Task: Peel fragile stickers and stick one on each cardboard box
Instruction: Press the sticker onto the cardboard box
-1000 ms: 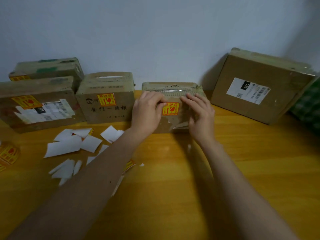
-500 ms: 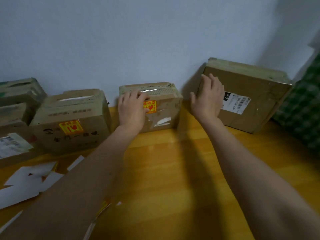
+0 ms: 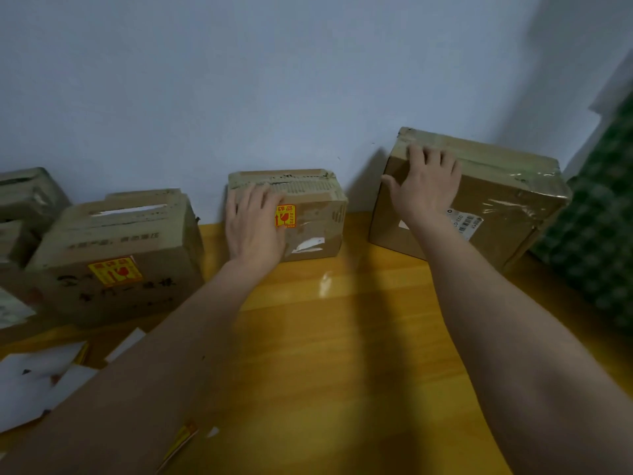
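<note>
A small cardboard box stands against the wall with a yellow fragile sticker on its front. My left hand lies flat on that front, just left of the sticker. To the right a large cardboard box leans against the wall, with a white shipping label and no yellow sticker in sight. My right hand rests on its front, with the fingers reaching over its top left edge. Further left, a box with black lettering carries its own yellow sticker.
More boxes stack at the far left. White backing papers lie on the wooden table at the lower left, with a yellow strip nearby. A green checked cloth fills the right edge.
My right hand has left the small box and moved right and up onto the large box's top edge. The view has swung right. My left hand stays on the small box.
</note>
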